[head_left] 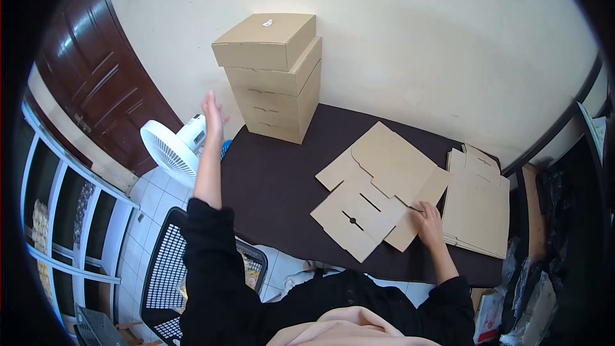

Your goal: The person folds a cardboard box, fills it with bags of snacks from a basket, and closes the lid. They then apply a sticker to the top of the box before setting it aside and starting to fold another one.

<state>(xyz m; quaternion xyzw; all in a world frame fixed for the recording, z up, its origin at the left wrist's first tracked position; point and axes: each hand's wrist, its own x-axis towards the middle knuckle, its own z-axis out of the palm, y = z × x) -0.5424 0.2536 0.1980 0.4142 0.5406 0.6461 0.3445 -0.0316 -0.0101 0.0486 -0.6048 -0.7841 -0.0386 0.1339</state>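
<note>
Your dark desk (275, 186) runs from the near edge by your body to the cream wall. At its far left corner stands a stack of folded cardboard boxes (275, 80), four high as far as you can see, all closed, so their contents are hidden; the top one sits turned a little off the ones below. On the right side of the desk lies a pile of flat box blanks (477, 208), stacked neatly and just beside your right hand. Between that pile and the middle of the desk lies one unfolded cardboard blank (378, 186), flat on the desk, its flaps and slots showing.

Left of the desk, on the tiled floor, a black mesh basket (166, 263) stands near you; something pale lies inside it, too hidden to name. Beyond it stands a white fan (170, 147).

Your left hand (213, 115) is raised in the air left of the box stack, fingers straight and close together, holding nothing and touching nothing. Your right hand (428, 221) rests palm down on the near right flap of the unfolded blank, fingers lightly spread, pressing on the cardboard rather than gripping it.
</note>
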